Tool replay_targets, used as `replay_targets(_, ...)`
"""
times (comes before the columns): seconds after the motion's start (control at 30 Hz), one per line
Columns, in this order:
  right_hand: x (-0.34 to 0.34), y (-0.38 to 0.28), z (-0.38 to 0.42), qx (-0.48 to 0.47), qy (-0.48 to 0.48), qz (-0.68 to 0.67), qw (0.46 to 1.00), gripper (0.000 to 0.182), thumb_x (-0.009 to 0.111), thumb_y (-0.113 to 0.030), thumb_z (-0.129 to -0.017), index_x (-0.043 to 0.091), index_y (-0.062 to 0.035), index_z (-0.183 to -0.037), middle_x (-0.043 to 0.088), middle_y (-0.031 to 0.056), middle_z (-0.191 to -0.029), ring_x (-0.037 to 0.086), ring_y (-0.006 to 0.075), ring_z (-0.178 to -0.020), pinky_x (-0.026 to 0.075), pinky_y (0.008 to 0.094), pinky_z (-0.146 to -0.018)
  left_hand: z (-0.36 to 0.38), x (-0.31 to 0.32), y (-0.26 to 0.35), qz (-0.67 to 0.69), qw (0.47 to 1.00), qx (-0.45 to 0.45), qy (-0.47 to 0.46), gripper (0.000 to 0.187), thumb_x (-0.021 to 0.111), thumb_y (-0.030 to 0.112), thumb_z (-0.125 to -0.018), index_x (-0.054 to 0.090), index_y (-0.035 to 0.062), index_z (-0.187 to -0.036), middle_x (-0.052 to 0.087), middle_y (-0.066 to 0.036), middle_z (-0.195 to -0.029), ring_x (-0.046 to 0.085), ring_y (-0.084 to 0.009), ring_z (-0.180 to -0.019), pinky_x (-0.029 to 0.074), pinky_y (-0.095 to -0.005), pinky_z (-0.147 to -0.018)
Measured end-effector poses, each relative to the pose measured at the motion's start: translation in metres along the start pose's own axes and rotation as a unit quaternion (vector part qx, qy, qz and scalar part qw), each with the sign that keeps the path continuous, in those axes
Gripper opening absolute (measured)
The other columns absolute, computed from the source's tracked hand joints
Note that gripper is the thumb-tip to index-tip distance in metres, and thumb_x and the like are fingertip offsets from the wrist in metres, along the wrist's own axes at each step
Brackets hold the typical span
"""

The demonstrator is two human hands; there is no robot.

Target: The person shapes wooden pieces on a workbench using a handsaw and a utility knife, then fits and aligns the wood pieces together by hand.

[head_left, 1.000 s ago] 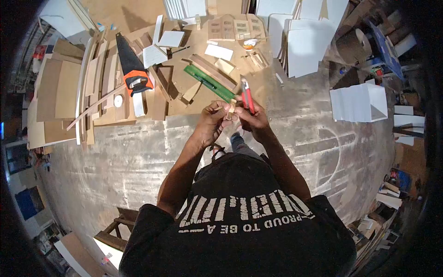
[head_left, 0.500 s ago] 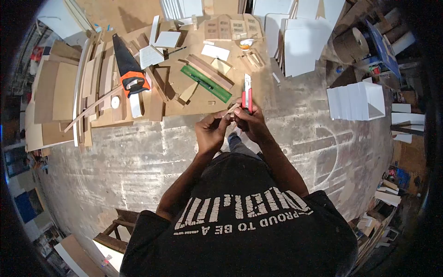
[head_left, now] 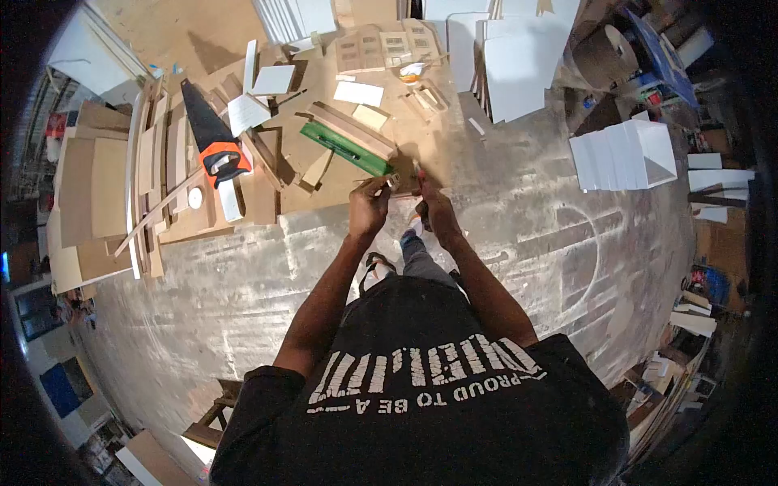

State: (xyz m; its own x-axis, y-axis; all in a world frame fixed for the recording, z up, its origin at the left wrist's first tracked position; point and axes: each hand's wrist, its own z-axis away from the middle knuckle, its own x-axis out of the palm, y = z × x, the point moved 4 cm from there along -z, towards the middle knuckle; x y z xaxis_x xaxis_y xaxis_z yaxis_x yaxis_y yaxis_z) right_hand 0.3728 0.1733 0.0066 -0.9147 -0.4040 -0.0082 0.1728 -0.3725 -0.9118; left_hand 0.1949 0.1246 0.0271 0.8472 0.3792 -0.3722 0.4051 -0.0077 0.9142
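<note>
Near the front edge of the workbench, my left hand (head_left: 369, 211) pinches a small wooden piece (head_left: 393, 180) between thumb and fingers. My right hand (head_left: 438, 214) is closed around a red utility knife (head_left: 419, 173), whose tip points away from me. A short gap separates the two hands, and the knife is apart from the wooden piece. Just beyond my left hand lies a long green strip (head_left: 336, 146) with a dark pen-like thing on it. A wooden strip (head_left: 356, 130) lies alongside it.
At the left of the bench (head_left: 308, 197) rests a handsaw (head_left: 212, 142) with an orange and black handle, among wood offcuts. A tape roll (head_left: 194, 197) sits near it. White panels (head_left: 515, 73) stand at the back right; a white stack (head_left: 620, 158) is on the floor.
My hands have moved apart. The right hand has drawn the knife lower and turned it, while the left still holds the small wooden piece. The view has shifted slightly.
</note>
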Motion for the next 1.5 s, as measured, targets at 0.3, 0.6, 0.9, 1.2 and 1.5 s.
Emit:
replay_targets(0.3,-0.007,0.050,-0.003,-0.079,0.058,0.119,0.988,0.044,0.040,-0.039,-0.104,0.062,-0.0007,-0.104,0.053,0.0074,-0.069,0.050,0.0161,-0.064,0.043,0.0328,-0.063,-0.038,0.044,-0.030,-0.102,0.989,-0.006,-0.105,0.013,0.069,0.011,-0.084,0.070,0.0034,-0.094,0.072,-0.016,-0.090,0.070,-0.0312,-0.079,0.055,-0.0360,-0.069)
replay_targets(0.6,0.001,0.072,-0.024,-0.159,0.028,0.251,0.954,0.038,0.041,-0.030,-0.101,0.059,-0.0004,-0.116,0.064,0.0236,-0.105,0.063,0.0426,-0.092,0.049,0.0473,-0.079,-0.042,0.053,-0.055,-0.039,0.994,-0.002,-0.100,0.027,0.071,0.010,-0.084,0.070,-0.0049,-0.107,0.073,-0.017,-0.094,0.070,-0.0211,-0.083,0.056,-0.0315,-0.074)
replay_targets(0.9,0.010,0.045,-0.020,-0.036,0.006,0.222,0.974,0.045,0.037,-0.037,-0.104,0.051,-0.0071,-0.134,0.062,0.0296,-0.113,0.057,0.0514,-0.104,0.045,0.0579,-0.087,-0.038,0.053,-0.055,0.036,0.974,-0.201,-0.095,0.027,0.066,0.016,-0.093,0.070,-0.0068,-0.106,0.073,-0.013,-0.092,0.067,-0.0148,-0.082,0.055,-0.0298,-0.072)
replay_targets(1.2,0.008,0.012,-0.004,-0.079,0.042,0.289,0.953,0.039,0.036,-0.033,-0.103,0.050,-0.0024,-0.123,0.062,0.0332,-0.095,0.059,0.0520,-0.091,0.046,0.0599,-0.078,-0.026,0.069,-0.057,0.054,0.986,-0.158,0.010,0.019,0.066,0.013,-0.092,0.074,-0.0024,-0.100,0.073,-0.011,-0.094,0.067,-0.0155,-0.085,0.053,-0.0289,-0.079)
replay_targets(1.5,0.015,0.038,-0.015,-0.010,0.046,0.326,0.944,0.041,0.035,-0.036,-0.104,0.052,-0.0007,-0.116,0.062,0.0342,-0.086,0.062,0.0532,-0.083,0.048,0.0624,-0.072,-0.031,0.066,-0.024,-0.023,0.995,-0.092,-0.028,0.018,0.061,0.011,-0.093,0.074,-0.0001,-0.099,0.072,-0.014,-0.092,0.066,-0.0203,-0.082,0.052,-0.0331,-0.077)
